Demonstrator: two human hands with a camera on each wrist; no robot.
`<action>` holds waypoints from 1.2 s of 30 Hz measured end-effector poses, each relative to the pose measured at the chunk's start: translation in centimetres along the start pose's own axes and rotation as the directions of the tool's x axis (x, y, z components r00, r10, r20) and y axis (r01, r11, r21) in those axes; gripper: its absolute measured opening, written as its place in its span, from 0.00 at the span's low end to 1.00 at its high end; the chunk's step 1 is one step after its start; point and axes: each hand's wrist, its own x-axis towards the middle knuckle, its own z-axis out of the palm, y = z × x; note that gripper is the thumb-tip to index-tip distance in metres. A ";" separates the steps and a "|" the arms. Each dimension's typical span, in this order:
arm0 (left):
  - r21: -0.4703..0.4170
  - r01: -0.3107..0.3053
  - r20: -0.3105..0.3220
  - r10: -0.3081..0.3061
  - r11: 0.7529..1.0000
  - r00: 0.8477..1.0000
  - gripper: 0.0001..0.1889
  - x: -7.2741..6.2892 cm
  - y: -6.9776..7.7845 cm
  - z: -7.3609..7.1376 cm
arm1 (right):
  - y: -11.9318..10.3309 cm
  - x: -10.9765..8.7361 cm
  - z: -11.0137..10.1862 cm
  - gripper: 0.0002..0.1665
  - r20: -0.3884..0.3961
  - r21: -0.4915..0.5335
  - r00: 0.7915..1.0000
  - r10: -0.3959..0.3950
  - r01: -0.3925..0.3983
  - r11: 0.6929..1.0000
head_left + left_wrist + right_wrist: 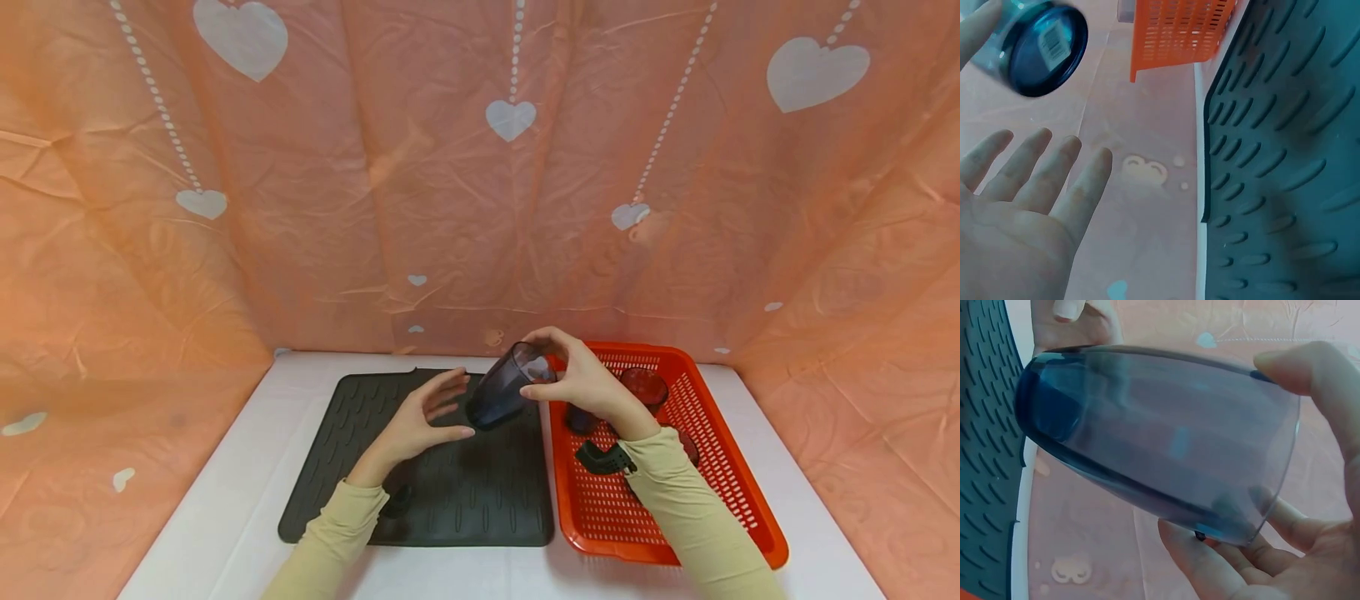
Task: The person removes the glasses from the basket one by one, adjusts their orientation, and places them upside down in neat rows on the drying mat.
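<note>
My right hand (573,379) grips a bluish-purple clear drinking glass (501,390) near its rim, thumb on one side and fingers on the other. The glass is tilted, its base pointing down to the left, above the right part of a dark ridged drying mat (442,500). A barcode label on the glass base (1049,50) shows in the left wrist view. My left hand (423,421) is held over the mat with fingers spread, close to the base but apart from it. In the right wrist view, the whole glass (1160,437) lies between thumb and fingers.
An orange-red plastic basket (720,467) stands to the right of the mat. Inside it are a reddish glass (645,387) and other glasses, partly hidden by the right arm. Both lie on a white tabletop (217,500); a peach curtain with hearts (450,208) hangs behind.
</note>
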 end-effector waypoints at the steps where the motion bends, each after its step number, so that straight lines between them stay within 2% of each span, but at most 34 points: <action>1: -0.011 -0.001 -0.002 0.001 1.000 1.000 0.44 0.0 -0.1 0.2 | 0.1 0.0 0.1 0.36 -0.001 0.003 1.000 0.003 -0.003 1.000; 2: -0.018 -0.003 -0.005 0.003 1.000 1.000 0.44 0.1 -0.1 0.3 | 0.1 0.1 0.2 0.36 -0.001 0.011 1.000 0.004 -0.004 1.000; 5: -0.036 0.006 -0.012 -0.007 0.999 1.000 0.43 0.1 1.1 0.7 | 0.3 0.2 0.4 0.36 -0.001 0.030 1.000 0.010 -0.010 0.999; 9: -0.017 0.031 -0.037 -0.032 0.999 0.999 0.42 0.1 1.6 1.2 | 0.4 0.3 0.6 0.35 0.002 0.039 1.000 0.014 -0.015 0.999; 16: 0.027 0.062 -0.049 -0.060 0.998 0.997 0.42 0.3 1.6 1.8 | 0.3 0.2 1.0 0.35 0.015 0.039 1.000 -0.004 0.003 0.999; 22: -0.011 0.046 -0.058 -0.047 0.999 0.997 0.40 0.3 1.5 2.2 | 0.3 0.2 1.0 0.35 0.014 0.051 1.000 0.001 -0.001 0.999; 26: -0.034 0.057 -0.064 -0.059 0.998 0.996 0.38 0.3 1.6 2.3 | 0.3 0.2 1.0 0.35 0.013 0.061 1.000 0.004 -0.005 0.998; 36: 0.001 0.094 -0.081 -0.094 0.996 0.992 0.37 0.2 2.0 2.1 | 0.9 0.0 0.9 0.36 0.024 0.117 1.000 0.013 -0.016 0.993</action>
